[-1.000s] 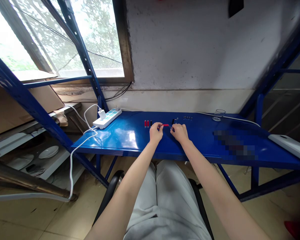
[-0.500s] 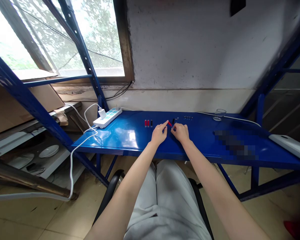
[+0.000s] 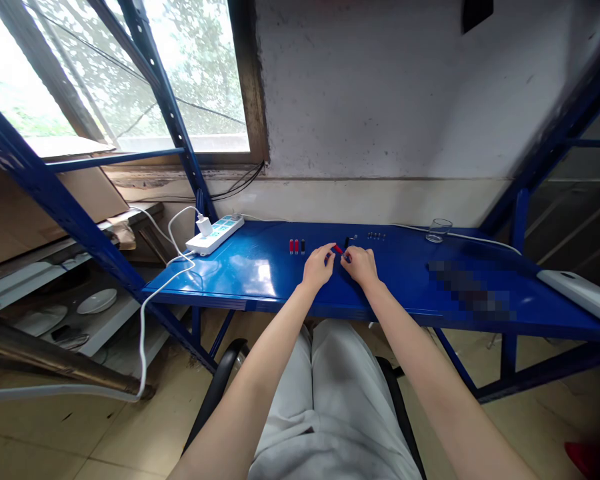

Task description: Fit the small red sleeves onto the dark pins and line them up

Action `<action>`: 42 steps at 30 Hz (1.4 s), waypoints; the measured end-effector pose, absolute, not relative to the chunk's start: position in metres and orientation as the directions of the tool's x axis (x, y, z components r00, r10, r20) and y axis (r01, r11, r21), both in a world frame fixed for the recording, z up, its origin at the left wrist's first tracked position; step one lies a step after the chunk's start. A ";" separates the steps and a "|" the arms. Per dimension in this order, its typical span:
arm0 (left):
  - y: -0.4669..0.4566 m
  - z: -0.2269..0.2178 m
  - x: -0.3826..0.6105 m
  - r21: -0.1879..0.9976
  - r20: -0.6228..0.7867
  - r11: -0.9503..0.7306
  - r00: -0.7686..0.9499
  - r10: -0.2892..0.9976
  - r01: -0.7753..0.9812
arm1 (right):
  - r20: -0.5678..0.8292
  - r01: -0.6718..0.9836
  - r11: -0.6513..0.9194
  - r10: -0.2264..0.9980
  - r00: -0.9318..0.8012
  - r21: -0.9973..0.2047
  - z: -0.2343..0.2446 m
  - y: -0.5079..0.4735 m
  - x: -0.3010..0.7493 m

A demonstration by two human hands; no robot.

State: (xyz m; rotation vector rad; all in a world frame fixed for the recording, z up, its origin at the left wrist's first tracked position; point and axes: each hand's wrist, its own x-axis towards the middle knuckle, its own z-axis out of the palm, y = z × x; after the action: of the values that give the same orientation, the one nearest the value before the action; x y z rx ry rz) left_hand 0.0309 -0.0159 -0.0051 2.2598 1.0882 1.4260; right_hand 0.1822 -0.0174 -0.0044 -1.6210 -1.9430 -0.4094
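Observation:
My left hand point(image 3: 320, 263) is closed in a pinch at the upper end of a small red tube with a pale, silvery tip point(image 3: 338, 249). At the tube's lower right end, my right hand point(image 3: 360, 263) has thumb and fingers pinched together. The tube slants between the two hands, just above the blue tabletop point(image 3: 400, 273). To the left stand out two red tubes point(image 3: 293, 247) and a black one point(image 3: 303, 247), side by side with pale ends. Just beyond my right hand lies a small black piece point(image 3: 349, 241) with a tiny silvery part point(image 3: 355, 237) beside it.
Several tiny metal pieces point(image 3: 377, 236) lie in rows behind my right hand. A clear glass point(image 3: 439, 231) is at the back right. On the left sits a white power strip point(image 3: 216, 235) with a plug and cable. A blurred dark object point(image 3: 470, 290) lies at right.
Both hands stay in nearly the same place around the red tube. The left index finger, stretched out along the tube before, is now slightly more bent.

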 end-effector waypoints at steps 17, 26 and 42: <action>-0.011 -0.007 0.031 0.698 0.610 -0.595 0.103 0.785 0.398 | 0.621 0.955 0.296 0.752 -0.223 -0.016 -0.001 -0.021 0.180; -0.008 -0.010 0.029 0.734 0.568 -0.558 0.100 0.817 0.387 | 0.619 0.926 0.372 0.742 -0.259 -0.058 0.003 -0.024 0.181; -0.016 -0.002 0.028 0.672 0.559 -0.558 0.160 0.813 0.487 | 0.638 0.888 0.461 0.685 -0.352 -0.005 0.005 -0.028 0.176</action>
State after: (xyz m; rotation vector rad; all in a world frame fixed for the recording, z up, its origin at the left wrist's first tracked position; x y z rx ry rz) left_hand 0.0280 -0.0162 -0.0017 2.1076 1.2435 1.3564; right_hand 0.1763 -0.0277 0.0049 -1.3042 -2.1424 -0.4648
